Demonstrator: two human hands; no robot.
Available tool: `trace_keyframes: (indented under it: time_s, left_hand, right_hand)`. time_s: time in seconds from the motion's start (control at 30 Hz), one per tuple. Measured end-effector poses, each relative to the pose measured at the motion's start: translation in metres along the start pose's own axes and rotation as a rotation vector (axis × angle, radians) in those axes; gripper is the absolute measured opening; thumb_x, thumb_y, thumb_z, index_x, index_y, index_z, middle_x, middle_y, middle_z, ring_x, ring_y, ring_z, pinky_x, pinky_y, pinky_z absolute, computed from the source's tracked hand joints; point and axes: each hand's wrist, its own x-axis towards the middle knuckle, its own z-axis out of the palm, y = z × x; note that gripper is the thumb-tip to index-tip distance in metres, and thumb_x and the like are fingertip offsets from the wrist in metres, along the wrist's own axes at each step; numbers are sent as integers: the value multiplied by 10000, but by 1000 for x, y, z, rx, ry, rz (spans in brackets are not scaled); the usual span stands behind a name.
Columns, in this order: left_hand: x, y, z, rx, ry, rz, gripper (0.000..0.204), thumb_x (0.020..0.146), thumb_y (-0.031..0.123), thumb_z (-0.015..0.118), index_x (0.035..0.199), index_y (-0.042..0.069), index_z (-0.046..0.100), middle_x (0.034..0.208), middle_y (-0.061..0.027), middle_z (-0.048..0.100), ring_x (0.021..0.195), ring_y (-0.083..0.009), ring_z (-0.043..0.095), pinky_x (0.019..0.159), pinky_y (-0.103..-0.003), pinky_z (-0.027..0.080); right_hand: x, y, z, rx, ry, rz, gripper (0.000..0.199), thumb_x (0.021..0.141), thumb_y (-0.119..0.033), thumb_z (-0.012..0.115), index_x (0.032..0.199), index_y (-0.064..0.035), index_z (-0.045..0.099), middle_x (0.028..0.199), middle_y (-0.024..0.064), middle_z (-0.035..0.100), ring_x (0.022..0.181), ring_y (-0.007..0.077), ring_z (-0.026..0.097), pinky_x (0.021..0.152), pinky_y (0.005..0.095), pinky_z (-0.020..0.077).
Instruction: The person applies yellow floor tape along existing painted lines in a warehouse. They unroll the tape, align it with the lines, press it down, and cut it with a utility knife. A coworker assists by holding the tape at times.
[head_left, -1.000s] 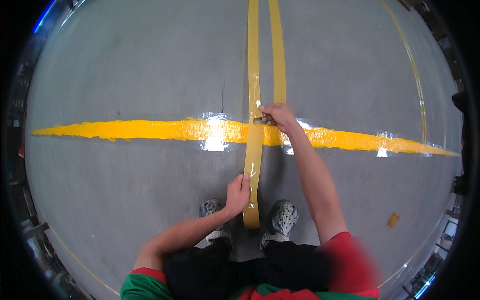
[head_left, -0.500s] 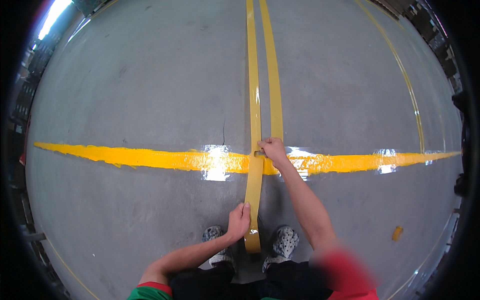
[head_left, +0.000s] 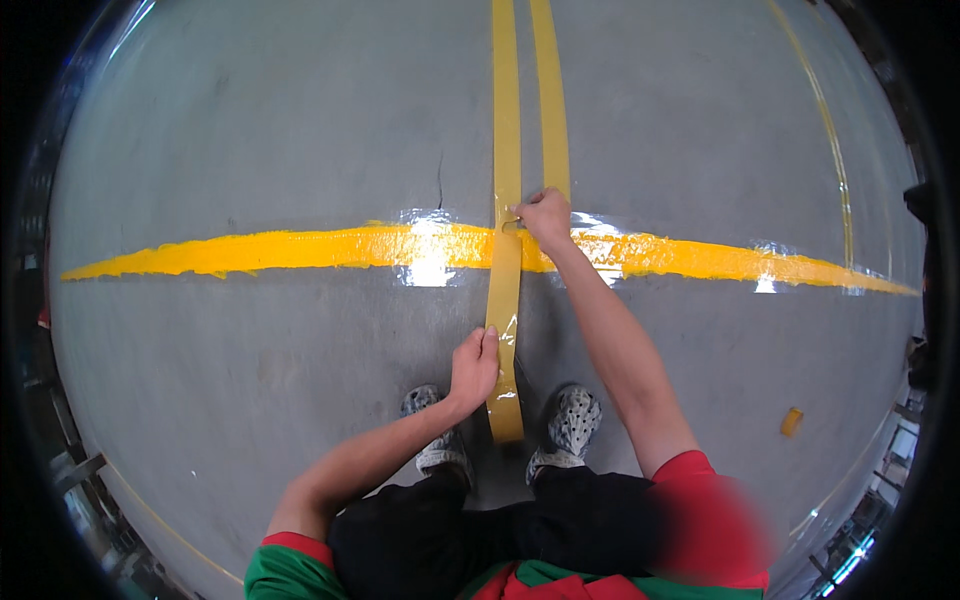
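Observation:
A long tan-yellow strip of tape [head_left: 505, 290] runs from the far edge down between my feet, crossing a wet-looking orange-yellow band on the floor. My left hand [head_left: 474, 368] is closed on the strip's left edge, thumb on top, on the near side of the band. Beyond it, my right hand [head_left: 547, 217] is closed in a pinch at the strip's right edge. Beside those fingertips a small notch breaks the tape; whether a small tool is there is hidden. The strip's near end curls, glossy, between my shoes.
A second tape strip [head_left: 551, 110] lies to the right of the first, running up to my right hand. The orange-yellow band [head_left: 330, 247] spans the floor sideways, with shiny clear patches. My patterned clogs [head_left: 574, 420] flank the tape. A small tan scrap [head_left: 791, 422] lies at right.
The view has tilted, so the floor, band and hands sit higher in the picture. Both hands keep about the same grip on the tape, and the notch looks narrower.

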Motion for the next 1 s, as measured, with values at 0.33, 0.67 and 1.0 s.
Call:
trace_keyframes:
  time_s: [0.33, 0.67, 1.0]
  left_hand:
    - [8, -8, 2, 75, 21, 7, 394, 1047, 269, 456, 814, -46, 501, 678, -239, 545, 580, -340, 560, 586, -437, 450]
    - [5, -6, 2, -5, 10, -31, 402, 1050, 276, 455, 803, -38, 498, 636, -182, 521, 565, -246, 530, 574, -419, 439]
    - [3, 0, -2, 19, -13, -105, 390, 1057, 287, 460, 828, -21, 534, 669, -62, 500, 663, -124, 457, 616, -357, 420]
  right_hand:
    - [6, -3, -4, -65, -74, 12, 308, 727, -37, 836, 892, 42, 588, 774, 142, 676, 644, 202, 685, 585, 333, 539]
    - [6, -16, -12, -59, -131, 45, 319, 660, -136, 881, 799, 43, 657, 756, 176, 710, 683, 276, 706, 656, 394, 551]
    - [2, -22, -13, -46, -150, 65, 260, 678, -102, 862, 762, 42, 662, 718, 172, 705, 636, 234, 706, 610, 361, 547]
